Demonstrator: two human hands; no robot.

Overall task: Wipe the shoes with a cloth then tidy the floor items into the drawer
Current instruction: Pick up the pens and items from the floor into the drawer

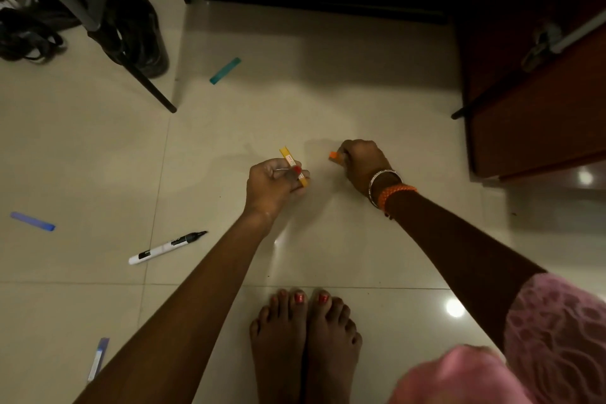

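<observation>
Pale glossy floor tiles [229, 128] fill the view, seen from above by a person bending forward. Nearest are two bare feet [305, 338], side by side below and between the hands, and a pink patterned sleeve [557, 331] on the right arm.

Left hand [273, 185] has its fingers curled round a yellow strip [292, 165], pinching it with the thumb. Right hand [362, 162], with bangles at the wrist, is closed round a small orange item [333, 155] that pokes out toward the left hand; whether it touches the floor cannot be told.

Left of the left arm, other items lie loose on the tiles: a white strip with a blue end [97, 359] closest, then a black and white marker [165, 248], then a blue strip [32, 221]. Beyond both hands lies a teal strip [225, 70].

Farthest left, beyond the left hand, dark shoes [29, 33] sit under a metal frame [78, 0]. Beyond the right hand stands dark wooden furniture [531, 108]; no open compartment shows.
</observation>
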